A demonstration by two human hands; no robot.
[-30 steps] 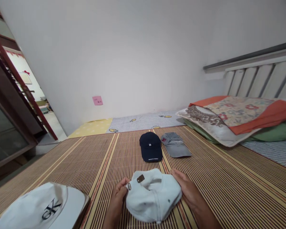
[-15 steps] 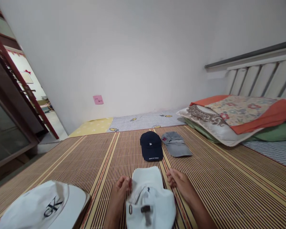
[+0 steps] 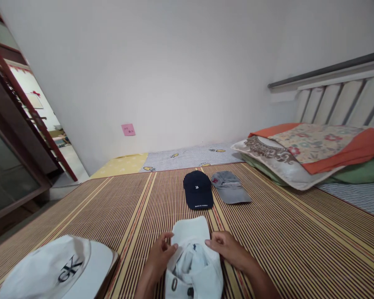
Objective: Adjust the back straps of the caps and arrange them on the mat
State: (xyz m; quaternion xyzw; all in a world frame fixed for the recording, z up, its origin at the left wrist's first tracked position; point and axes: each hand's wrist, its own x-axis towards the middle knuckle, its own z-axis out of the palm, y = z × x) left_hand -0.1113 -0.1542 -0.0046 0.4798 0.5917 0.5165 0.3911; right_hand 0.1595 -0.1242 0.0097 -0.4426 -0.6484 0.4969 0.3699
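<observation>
A white baseball cap (image 3: 191, 230) with a small dark blue emblem lies in front of me on the striped mat, brim pointing away. Its crown is pushed in, and the strap opening faces me. At the cap's left edge, my left hand (image 3: 158, 254) has its thumb and forefinger on the fabric, other fingers curled. On the right side my right hand (image 3: 227, 248) pinches the edge where brim meets crown, thumb on top. Beyond the brim sit a navy cap (image 3: 197, 189) and a grey cap (image 3: 230, 187), side by side.
Another white cap (image 3: 50, 265) with black letters rests at the lower left. The striped mat (image 3: 90, 216) covers the bed. Stacked pillows (image 3: 286, 162) are at the right, near a white slatted headboard (image 3: 343, 104). A pink note (image 3: 128, 129) is on the wall; a doorway stands left.
Both hands have come in onto the white cap's sides, having been apart beside it. The cap's crown looks narrower and more folded inward. The other caps have not moved.
</observation>
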